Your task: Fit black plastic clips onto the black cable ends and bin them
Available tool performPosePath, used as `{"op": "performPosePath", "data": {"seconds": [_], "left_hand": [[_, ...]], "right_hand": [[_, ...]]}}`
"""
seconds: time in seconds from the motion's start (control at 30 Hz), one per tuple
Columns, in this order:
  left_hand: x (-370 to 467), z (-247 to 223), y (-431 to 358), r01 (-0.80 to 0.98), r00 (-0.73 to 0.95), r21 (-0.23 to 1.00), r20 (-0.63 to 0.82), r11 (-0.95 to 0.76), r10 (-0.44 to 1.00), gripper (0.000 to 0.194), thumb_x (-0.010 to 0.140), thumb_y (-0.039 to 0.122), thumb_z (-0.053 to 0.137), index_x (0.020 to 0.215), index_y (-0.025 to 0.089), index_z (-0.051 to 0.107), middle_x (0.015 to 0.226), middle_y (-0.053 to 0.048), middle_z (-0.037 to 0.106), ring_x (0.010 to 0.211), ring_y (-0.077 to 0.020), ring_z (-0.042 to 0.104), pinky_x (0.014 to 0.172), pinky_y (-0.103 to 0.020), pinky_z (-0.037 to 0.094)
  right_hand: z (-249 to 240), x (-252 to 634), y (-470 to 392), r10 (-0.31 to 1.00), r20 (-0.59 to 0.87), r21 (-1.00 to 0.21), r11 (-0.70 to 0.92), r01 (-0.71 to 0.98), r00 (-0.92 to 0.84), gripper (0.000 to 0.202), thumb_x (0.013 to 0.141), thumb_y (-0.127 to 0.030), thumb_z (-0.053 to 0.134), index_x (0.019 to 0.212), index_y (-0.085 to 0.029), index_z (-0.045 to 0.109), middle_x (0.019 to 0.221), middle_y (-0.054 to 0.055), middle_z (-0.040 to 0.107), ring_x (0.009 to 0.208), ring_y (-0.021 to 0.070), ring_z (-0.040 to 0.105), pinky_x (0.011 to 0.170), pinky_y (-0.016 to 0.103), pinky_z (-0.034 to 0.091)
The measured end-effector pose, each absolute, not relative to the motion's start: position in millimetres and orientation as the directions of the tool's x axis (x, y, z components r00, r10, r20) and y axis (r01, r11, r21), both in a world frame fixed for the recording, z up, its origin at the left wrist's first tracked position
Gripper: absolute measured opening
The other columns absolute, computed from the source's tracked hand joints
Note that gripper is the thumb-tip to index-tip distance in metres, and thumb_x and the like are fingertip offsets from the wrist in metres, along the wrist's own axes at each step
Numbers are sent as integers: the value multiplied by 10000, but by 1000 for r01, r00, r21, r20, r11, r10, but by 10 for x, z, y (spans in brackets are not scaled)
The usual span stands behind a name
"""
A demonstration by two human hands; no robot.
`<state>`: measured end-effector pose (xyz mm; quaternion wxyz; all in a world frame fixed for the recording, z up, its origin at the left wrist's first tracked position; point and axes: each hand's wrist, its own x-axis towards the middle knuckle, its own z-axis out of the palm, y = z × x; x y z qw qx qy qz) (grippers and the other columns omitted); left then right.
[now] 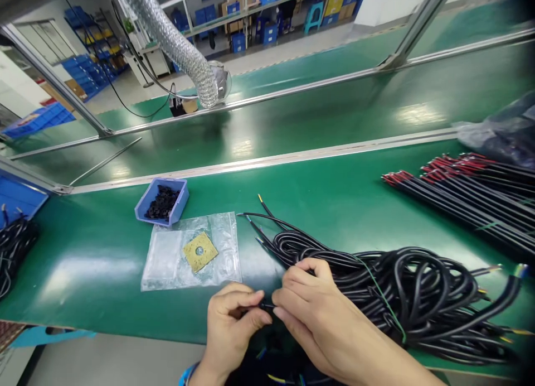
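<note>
My left hand (232,322) and my right hand (311,310) are close together at the table's front edge, both with fingers pinched. A thin dark wire-like piece (267,306) spans the small gap between their fingertips; its ends are hidden in the fingers, and its exact kind is too small to make out. Just behind and to the right of my right hand lies a bundle of black cables (413,280), tied with green string (381,291). Below my hands, more coloured wire ends (276,379) show against a dark area.
Left of the bundle, a yellow sponge (192,257) with a hole lies on a clear plastic bag (165,257). A blue bin (179,204) holds small black parts. Red-tipped black cables (468,196) lie at right. A silver duct (179,46) hangs over the far rail.
</note>
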<state>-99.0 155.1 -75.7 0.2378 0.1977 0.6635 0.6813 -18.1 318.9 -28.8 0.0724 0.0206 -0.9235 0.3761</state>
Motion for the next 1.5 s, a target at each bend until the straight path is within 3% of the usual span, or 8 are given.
{"op": "performPosePath", "data": {"seconds": [0.1,0.3,0.7,0.93,1.17,1.3,1.4,1.5], "left_hand": [[-970,-772,1582,-23,-791,1000,-9,-15,611,171,679,248,860,837,281,806,680,-13,692,618,-108,615,589,-181,497],[-951,-774,1589,-62,-829,998,-67,26,555,171,680,263,857,844,262,807,706,-25,689,588,-109,609,528,-176,476],[-933,-720,1585,-70,-808,995,-95,65,582,180,682,267,855,847,215,805,729,-55,713,637,-142,653,588,-208,528],[-882,-738,1449,-401,-726,916,-295,-34,622,293,772,263,779,1043,188,697,867,-59,733,748,-155,702,688,-228,558],[-834,-754,1366,-436,-687,900,-337,7,644,189,826,233,699,991,155,650,833,-82,740,724,-172,707,684,-256,557],[-874,-663,1301,-246,-673,967,-225,74,705,212,804,202,671,1013,171,690,860,-85,721,735,-182,678,678,-274,536],[-865,-566,1290,-3,-530,992,-110,128,841,159,783,162,653,902,184,755,796,-74,717,725,-190,658,686,-281,508],[-798,-532,1342,182,-450,959,-114,216,886,106,754,130,667,772,178,760,730,-66,692,706,-194,639,681,-288,487]], "right_hand": [[-350,-179,3150,42,176,-708,700,-97,-983,270,915,-88,418,684,-189,513,637,-33,511,669,131,411,862,360,246],[-389,-190,3152,110,215,-677,733,-67,-970,258,930,-115,452,746,-213,605,635,-44,590,729,126,513,934,376,220],[-272,-208,3175,-38,99,-628,773,-92,-994,250,907,-88,440,706,-192,545,640,-33,569,727,141,494,871,382,220],[-219,-206,3179,-20,114,-597,798,-84,-993,170,910,-153,499,785,-197,606,616,-43,553,697,134,495,851,377,236],[-202,-187,3182,-78,28,-563,822,-81,-997,171,902,-189,552,748,-202,624,594,-47,550,690,130,480,844,375,248],[-71,-177,3202,-172,-49,-572,812,-114,-984,159,883,-156,570,740,-209,615,581,-56,549,688,131,476,829,365,278],[-18,-182,3225,-185,-23,-556,819,-141,-982,106,870,-167,574,805,-222,637,663,-30,603,753,152,506,818,369,297],[-85,-231,3205,-15,66,-306,951,-35,-998,147,869,-160,553,767,-203,650,721,38,613,797,207,498,748,384,296]]}}
